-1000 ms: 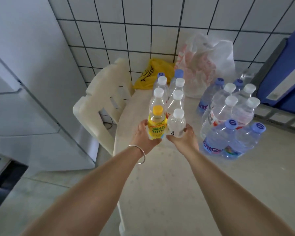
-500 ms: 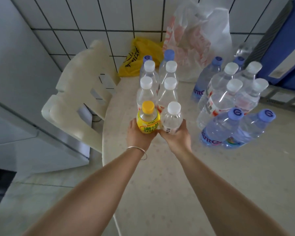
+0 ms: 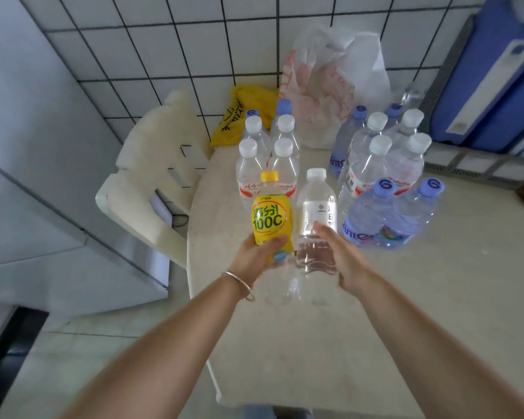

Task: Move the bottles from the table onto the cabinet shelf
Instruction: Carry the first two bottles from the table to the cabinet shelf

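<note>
My left hand [image 3: 259, 257] grips a yellow-labelled bottle [image 3: 271, 217] with a yellow cap, lifted above the table [image 3: 375, 313]. My right hand [image 3: 342, 257] holds a clear bottle [image 3: 316, 225] with a white cap, also raised off the table beside the yellow one. Behind them stand several clear bottles [image 3: 280, 164] with white and blue caps. To the right stands a second group of bottles [image 3: 381, 176], white-capped and blue-capped.
A cream plastic chair [image 3: 152, 182] stands left of the table against the tiled wall. A yellow bag [image 3: 239, 116] and a white plastic bag [image 3: 330, 86] lie at the table's back. A blue container [image 3: 496, 71] sits at the right. Grey cabinet panels [image 3: 28, 176] fill the left.
Both hands have lifted their bottles off the table and drawn them toward me. The camera view has shifted slightly.
</note>
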